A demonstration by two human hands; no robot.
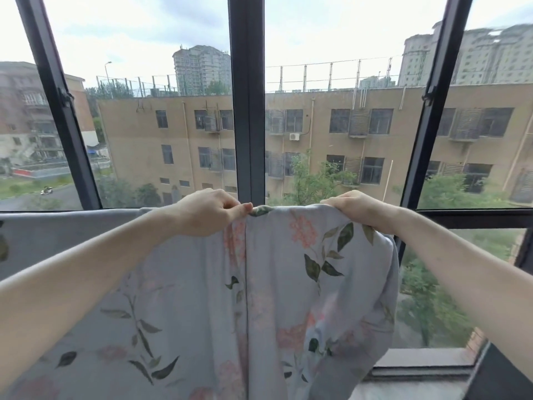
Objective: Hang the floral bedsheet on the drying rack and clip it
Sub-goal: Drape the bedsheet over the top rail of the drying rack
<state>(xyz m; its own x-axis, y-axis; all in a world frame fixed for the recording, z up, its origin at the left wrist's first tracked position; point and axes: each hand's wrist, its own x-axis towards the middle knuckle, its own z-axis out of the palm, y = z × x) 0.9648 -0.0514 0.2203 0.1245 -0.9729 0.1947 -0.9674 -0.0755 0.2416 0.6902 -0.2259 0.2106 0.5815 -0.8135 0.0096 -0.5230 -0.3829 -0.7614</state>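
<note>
The floral bedsheet [288, 284] is pinched at its top fold by the left hand [210, 210] and gripped by the right hand [357, 206]. Soft, light, easily bunched cloth is judged; the top edge between the hands is best held.

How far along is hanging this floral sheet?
The floral bedsheet already hangs in front of the window. In hand: the left hand pinches its top edge, and the right hand grips it too. No clips or rack bar are visible, so clipping remains.

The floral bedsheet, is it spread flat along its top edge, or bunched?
Partly bunched. The floral bedsheet lies smooth at far left, but folds gather between the left hand and right hand, which grip its top edge.
</note>
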